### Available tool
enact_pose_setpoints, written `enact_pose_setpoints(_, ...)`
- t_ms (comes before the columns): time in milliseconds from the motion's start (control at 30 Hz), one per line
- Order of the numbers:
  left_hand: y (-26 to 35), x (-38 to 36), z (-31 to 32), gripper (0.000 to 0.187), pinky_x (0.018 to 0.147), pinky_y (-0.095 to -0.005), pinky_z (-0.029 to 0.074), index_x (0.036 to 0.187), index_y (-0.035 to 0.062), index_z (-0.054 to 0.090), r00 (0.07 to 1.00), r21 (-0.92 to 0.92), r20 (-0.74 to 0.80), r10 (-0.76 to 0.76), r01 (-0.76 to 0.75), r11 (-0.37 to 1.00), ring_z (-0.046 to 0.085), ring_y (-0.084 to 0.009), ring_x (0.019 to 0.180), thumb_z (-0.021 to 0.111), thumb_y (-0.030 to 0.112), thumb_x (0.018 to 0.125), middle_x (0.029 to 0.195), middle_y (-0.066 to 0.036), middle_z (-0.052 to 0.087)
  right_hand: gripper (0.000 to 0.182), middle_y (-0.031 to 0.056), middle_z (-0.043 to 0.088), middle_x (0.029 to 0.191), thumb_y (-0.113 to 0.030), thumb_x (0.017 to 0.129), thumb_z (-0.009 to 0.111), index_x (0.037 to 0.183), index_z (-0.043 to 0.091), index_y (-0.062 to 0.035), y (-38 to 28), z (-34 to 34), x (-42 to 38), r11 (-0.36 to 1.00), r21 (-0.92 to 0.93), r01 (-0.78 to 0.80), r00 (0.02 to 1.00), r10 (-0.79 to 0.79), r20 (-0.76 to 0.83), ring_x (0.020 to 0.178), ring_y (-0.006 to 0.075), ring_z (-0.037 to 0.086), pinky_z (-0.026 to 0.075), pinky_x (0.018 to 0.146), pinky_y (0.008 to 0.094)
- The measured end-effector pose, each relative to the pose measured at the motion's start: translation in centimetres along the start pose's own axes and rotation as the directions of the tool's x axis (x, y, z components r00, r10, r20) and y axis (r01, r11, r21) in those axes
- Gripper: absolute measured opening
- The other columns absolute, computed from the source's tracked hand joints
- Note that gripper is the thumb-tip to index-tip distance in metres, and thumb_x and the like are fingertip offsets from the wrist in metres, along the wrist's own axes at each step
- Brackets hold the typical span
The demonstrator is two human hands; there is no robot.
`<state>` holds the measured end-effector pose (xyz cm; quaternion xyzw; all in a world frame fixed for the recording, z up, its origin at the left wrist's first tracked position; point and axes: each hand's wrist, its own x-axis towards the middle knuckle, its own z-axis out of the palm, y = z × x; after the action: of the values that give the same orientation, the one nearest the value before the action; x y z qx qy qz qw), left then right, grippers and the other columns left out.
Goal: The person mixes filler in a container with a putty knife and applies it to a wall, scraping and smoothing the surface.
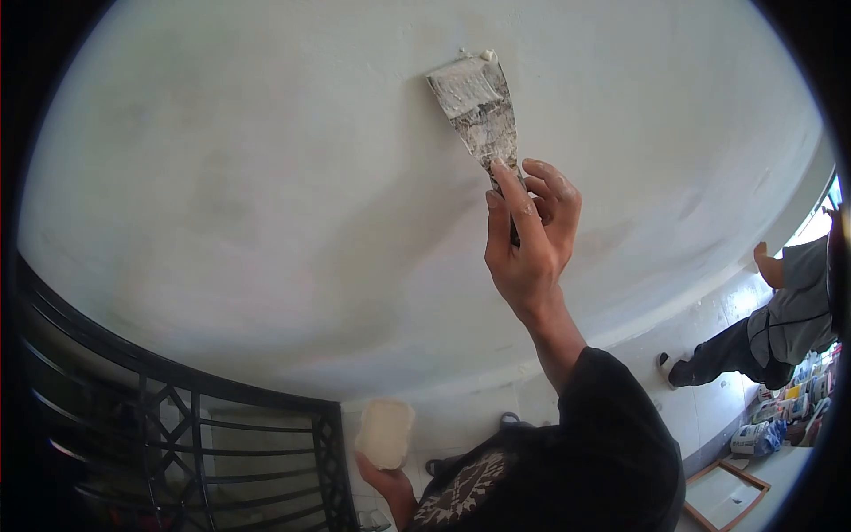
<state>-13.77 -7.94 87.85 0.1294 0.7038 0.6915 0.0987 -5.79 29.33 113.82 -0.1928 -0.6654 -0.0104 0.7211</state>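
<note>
My right hand (pixel 534 226) is closed round the handle of a putty knife (pixel 474 102), its fingers along the handle. The knife's wide blade is smeared with pale putty and lies at the light wall (pixel 292 151), with a small lump at its top corner. Low in the view, my left hand (pixel 387 483) holds up a pale rectangular block or tub of putty (pixel 386 433) from below; which of these it is I cannot tell.
A black metal railing (pixel 257 395) curves along the lower left. At the right edge another person (pixel 793 301) stands by the wall. Bags and packets (pixel 767 434) and a wooden frame (pixel 762 486) lie at the lower right on the floor side.
</note>
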Motion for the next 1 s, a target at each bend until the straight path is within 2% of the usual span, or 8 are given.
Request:
enact_pose_setpoints(200, 0.5, 0.0, -0.3, 0.061, 0.108, -0.0416, 0.038, 0.140, 0.0033, 0.043, 0.994, -0.137, -0.040, -0.106, 0.099, 0.986, 0.049, -0.0278, 0.129, 0.044, 0.050, 0.101, 0.140, -0.013, 0.050, 0.035, 0.0135, 0.052, 0.117, 0.008, 0.084, 0.067, 0.116, 0.069, -0.0056, 0.1, 0.3, -0.7, 0.999, -0.012, -0.036, 0.999, 0.036, -0.013, 0.094, 0.0216, 0.059, 0.054, 0.064, 0.0269)
enact_pose_setpoints(267, 1.0, 0.1, -0.1, 0.061, 0.108, -0.0415, 0.038, 0.140, 0.0032, 0.043, 0.969, -0.448, -0.040, -0.244, 0.201, 0.871, 0.049, -0.0276, 0.129, 0.045, 0.049, 0.101, 0.140, -0.013, 0.050, 0.034, 0.0142, 0.051, 0.116, 0.008, 0.085, 0.066, 0.115, 0.069, -0.0053, 0.1, 0.2, -0.6, 0.998, -0.052, -0.031, 0.999, 0.033, 0.042, 0.095, 0.0222, 0.059, 0.055, 0.065, 0.0274)
enact_pose_setpoints(500, 0.1, 0.2, -0.3, 0.061, 0.107, -0.0414, 0.038, 0.140, 0.0024, 0.043, 0.978, -0.434, -0.031, -0.207, 0.173, 0.884, 0.049, -0.0276, 0.128, 0.045, 0.049, 0.101, 0.139, -0.014, 0.050, 0.032, 0.0141, 0.052, 0.115, 0.008, 0.085, 0.065, 0.114, 0.069, -0.0042, 0.2, 0.2, -0.7, 0.998, -0.039, -0.039, 0.999, 0.040, 0.034, 0.096, 0.0237, 0.060, 0.057, 0.070, 0.0296)
enact_pose_setpoints(600, -0.4, -0.2, -0.6, 0.060, 0.107, -0.0411, 0.038, 0.139, 0.0020, 0.043, 0.999, -0.058, -0.014, -0.029, 0.028, 0.998, 0.049, -0.0273, 0.128, 0.045, 0.048, 0.101, 0.139, -0.014, 0.051, 0.036, 0.0136, 0.055, 0.112, 0.009, 0.079, 0.070, 0.113, 0.068, -0.0039, 0.1, 0.0, -0.9, 1.000, -0.013, -0.018, 1.000, 0.018, 0.006, 0.091, 0.0257, 0.057, 0.050, 0.059, 0.0325)
enact_pose_setpoints(800, 0.0, -0.3, -0.6, 0.060, 0.107, -0.0408, 0.038, 0.139, 0.0012, 0.043, 0.976, -0.462, -0.038, -0.214, 0.173, 0.870, 0.049, -0.0266, 0.127, 0.043, 0.048, 0.102, 0.139, -0.014, 0.051, 0.038, 0.0135, 0.055, 0.112, 0.010, 0.079, 0.069, 0.114, 0.068, -0.0051, 0.2, -0.6, -0.8, 1.000, 0.016, -0.002, 1.000, 0.002, -0.019, 0.094, 0.0261, 0.056, 0.050, 0.061, 0.0306)
enact_pose_setpoints(900, -0.2, -0.4, -0.9, 0.060, 0.108, -0.0408, 0.037, 0.140, 0.0012, 0.043, 0.978, -0.432, -0.052, -0.201, 0.160, 0.888, 0.049, -0.0267, 0.128, 0.043, 0.048, 0.101, 0.139, -0.014, 0.051, 0.038, 0.0133, 0.056, 0.112, 0.010, 0.079, 0.068, 0.113, 0.068, -0.0051, 0.2, -0.5, -0.6, 1.000, 0.008, 0.002, 1.000, -0.002, -0.022, 0.095, 0.0260, 0.056, 0.050, 0.061, 0.0305)
enact_pose_setpoints(967, -0.4, -0.7, -1.0, 0.061, 0.108, -0.0405, 0.037, 0.140, 0.0014, 0.042, 0.999, 0.030, -0.028, 0.017, -0.016, 0.999, 0.048, -0.0267, 0.129, 0.043, 0.048, 0.101, 0.140, -0.014, 0.050, 0.038, 0.0129, 0.056, 0.112, 0.010, 0.079, 0.068, 0.113, 0.068, -0.0052, 0.2, -0.5, -0.6, 1.000, 0.013, 0.008, 0.999, -0.008, -0.031, 0.095, 0.0259, 0.056, 0.050, 0.061, 0.0303)
enact_pose_setpoints(1000, -0.4, -0.8, -1.0, 0.061, 0.108, -0.0405, 0.037, 0.140, 0.0014, 0.042, 0.999, 0.030, -0.029, 0.017, -0.016, 0.999, 0.048, -0.0267, 0.129, 0.043, 0.048, 0.101, 0.140, -0.014, 0.050, 0.038, 0.0129, 0.056, 0.112, 0.010, 0.079, 0.068, 0.113, 0.068, -0.0052, 0.1, -0.5, -0.5, 1.000, 0.014, 0.009, 0.999, -0.008, -0.031, 0.095, 0.0259, 0.056, 0.050, 0.061, 0.0303)
